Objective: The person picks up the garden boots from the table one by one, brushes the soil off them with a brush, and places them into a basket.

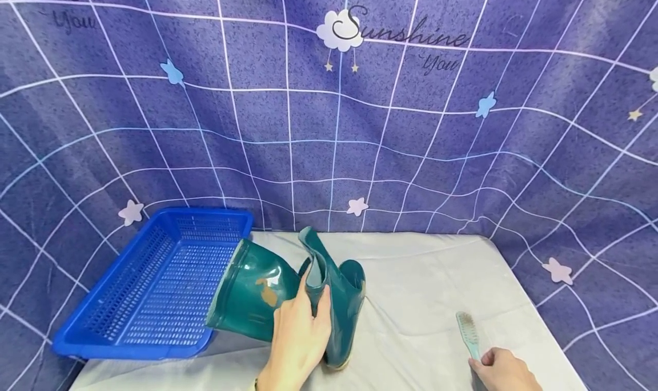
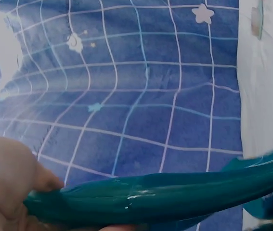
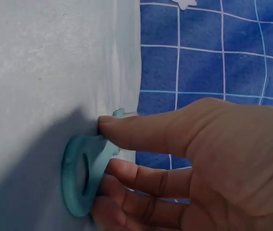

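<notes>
My left hand point(image 1: 300, 328) grips the top edge of a dark green rubber boot point(image 1: 341, 317), around the middle of the white surface. Against it lies another green boot shaft point(image 1: 252, 288), its opening turned left toward the basket and a brown patch on its side. How the boots overlap under the hand is partly hidden. From the left wrist the glossy green rubber point(image 2: 165, 197) runs out from the fingers. At the front right, my right hand point(image 1: 506, 371) pinches the handle of a pale teal brush point(image 1: 468, 331), bristles up. The right wrist view shows its looped handle end point(image 3: 71, 178) between thumb and fingers.
A blue plastic basket point(image 1: 154, 345) with perforated walls stands at the left, beside the boot shaft. White cloth point(image 1: 411, 299) covers the work surface. Behind and around it hangs a purple-blue curtain point(image 1: 319, 162) with grid lines and stars.
</notes>
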A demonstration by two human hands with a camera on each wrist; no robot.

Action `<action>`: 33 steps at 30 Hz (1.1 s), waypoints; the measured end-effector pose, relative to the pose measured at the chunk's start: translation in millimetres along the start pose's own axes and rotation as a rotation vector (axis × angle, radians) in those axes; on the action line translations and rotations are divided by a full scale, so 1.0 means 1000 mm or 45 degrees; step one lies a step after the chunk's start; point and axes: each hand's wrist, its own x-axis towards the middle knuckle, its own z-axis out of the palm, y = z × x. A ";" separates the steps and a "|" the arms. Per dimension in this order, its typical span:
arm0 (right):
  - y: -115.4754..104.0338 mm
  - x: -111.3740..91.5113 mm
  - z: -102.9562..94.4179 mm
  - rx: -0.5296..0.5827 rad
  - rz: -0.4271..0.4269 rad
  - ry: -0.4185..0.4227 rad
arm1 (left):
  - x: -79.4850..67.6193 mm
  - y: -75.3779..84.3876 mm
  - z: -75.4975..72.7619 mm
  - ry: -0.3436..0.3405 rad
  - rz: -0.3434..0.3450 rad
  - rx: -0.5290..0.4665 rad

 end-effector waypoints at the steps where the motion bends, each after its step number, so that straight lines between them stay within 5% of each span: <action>1: 0.001 0.001 0.001 0.009 0.000 0.005 | 0.001 0.004 0.001 0.010 0.028 -0.003; 14: -0.009 -0.001 0.003 0.052 -0.030 0.073 | 0.015 0.048 0.039 0.101 0.364 -0.154; 18: -0.012 -0.006 0.000 0.062 -0.018 0.078 | 0.019 0.056 0.054 0.170 0.398 -0.315; 22: -0.008 -0.006 0.000 0.058 -0.005 0.065 | 0.022 0.063 0.067 0.144 0.393 -0.579; 25: -0.006 -0.003 0.004 0.056 -0.007 0.060 | 0.021 0.059 0.076 0.095 0.330 -0.819; 28: -0.005 -0.002 0.005 0.055 0.002 0.049 | 0.012 0.047 0.087 0.086 0.134 -0.995; 33: -0.003 -0.003 0.002 0.044 0.021 0.015 | -0.020 0.023 0.099 0.123 -0.232 -1.036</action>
